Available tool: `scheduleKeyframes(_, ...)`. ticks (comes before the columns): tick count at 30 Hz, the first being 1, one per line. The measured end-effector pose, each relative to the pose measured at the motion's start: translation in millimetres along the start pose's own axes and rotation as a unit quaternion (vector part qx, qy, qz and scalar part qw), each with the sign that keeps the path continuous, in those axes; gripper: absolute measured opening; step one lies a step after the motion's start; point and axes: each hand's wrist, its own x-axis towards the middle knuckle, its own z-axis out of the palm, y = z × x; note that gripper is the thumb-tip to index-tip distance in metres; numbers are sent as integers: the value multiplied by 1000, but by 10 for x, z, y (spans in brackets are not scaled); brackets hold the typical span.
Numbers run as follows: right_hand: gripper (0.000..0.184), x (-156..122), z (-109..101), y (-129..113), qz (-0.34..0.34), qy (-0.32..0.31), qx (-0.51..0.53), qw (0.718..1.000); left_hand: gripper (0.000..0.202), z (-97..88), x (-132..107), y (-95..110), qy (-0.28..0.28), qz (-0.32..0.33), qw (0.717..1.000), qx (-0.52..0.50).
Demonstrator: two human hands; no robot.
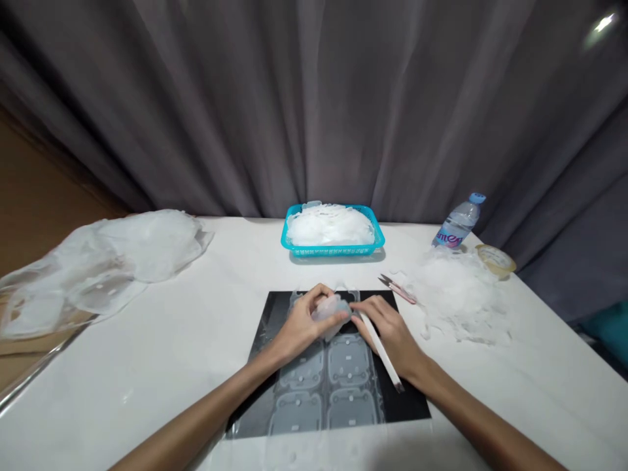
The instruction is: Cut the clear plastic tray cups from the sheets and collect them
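Note:
A black mat [407, 405] lies on the white table in front of me, with a clear plastic sheet of moulded rounded pieces [328, 386] spread over it. My left hand [304, 324] is closed on a small translucent plastic piece [333, 307] at the sheet's far end. My right hand [390, 330] holds a thin white stick-like tool [380, 350], its fingertips touching the same piece.
A turquoise basket [373, 245] heaped with clear pieces stands at the back centre. Small snips [397, 289] lie right of the mat beside a pile of plastic scraps [458, 294]. A water bottle [458, 222], a tape roll [495, 258] and crumpled plastic bags [108, 261] are also on the table.

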Motion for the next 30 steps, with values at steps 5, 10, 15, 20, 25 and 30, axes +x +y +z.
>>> scheduleKeyframes(5, 16, 28, 66, 22, -28, 6, -22, 999, 38, -40, 16, -11, -33, 7, 991, 128)
scheduleKeyframes(10, 15, 18, 89, 42, -25, 6, -24, 999, 46, -32, 0, -28, -2, 46, 980, 196)
scheduleKeyframes(15, 13, 24, 88, 56, -30, 12, -29, 999, 36, 13, -11, -24, 19, 59, 975, 213)
scheduleKeyframes(20, 14, 34, 70, 32, -56, 10, -59, 997, 33, 16, 10, 16, -21, 74, 979, 188)
scheduleKeyframes(25, 16, 38, 70, 8, -76, 17, -103, 992, 33, 12, 17, 11, -27, 67, 983, 170)
scheduleKeyframes(30, 17, 71, 77, 26, -108, 13, -129, 986, 31, 8, 16, -3, -34, 56, 989, 134)
